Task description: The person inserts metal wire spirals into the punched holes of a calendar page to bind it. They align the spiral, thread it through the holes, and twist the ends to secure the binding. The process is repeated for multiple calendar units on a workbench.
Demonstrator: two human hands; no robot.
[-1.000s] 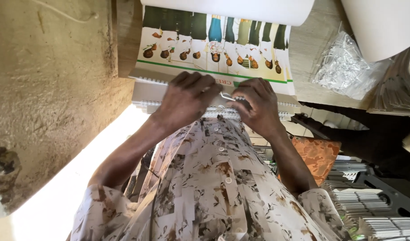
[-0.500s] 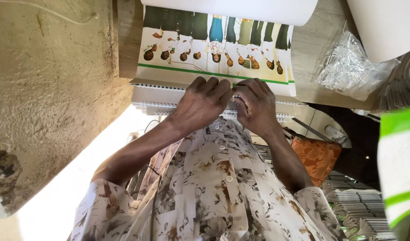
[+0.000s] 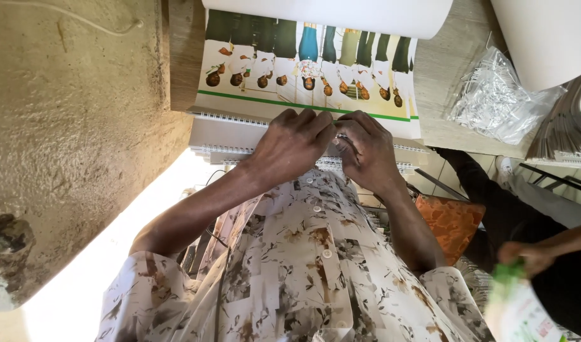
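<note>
Shifted slightly together since before: left hand [image 3: 290, 149] and right hand [image 3: 366, 152], both pinching wire binding [image 3: 230, 149] of light, floppy calendar stack [image 3: 303, 69]; grip spine edge.

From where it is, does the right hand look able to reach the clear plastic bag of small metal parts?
Probably yes: the clear plastic bag lies on the tabletop beyond the right hand, with nothing between them.

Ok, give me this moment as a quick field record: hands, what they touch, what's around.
left hand: knuckles up, fingers on the wire-bound edge
right hand: beside it, fingertips pinching at the wire binding
work piece: printed calendar sheet showing a row of people
table: wooden
nearby: clear bag of wire pieces
other person's hand: lower right, holding a green-and-white packet
</note>
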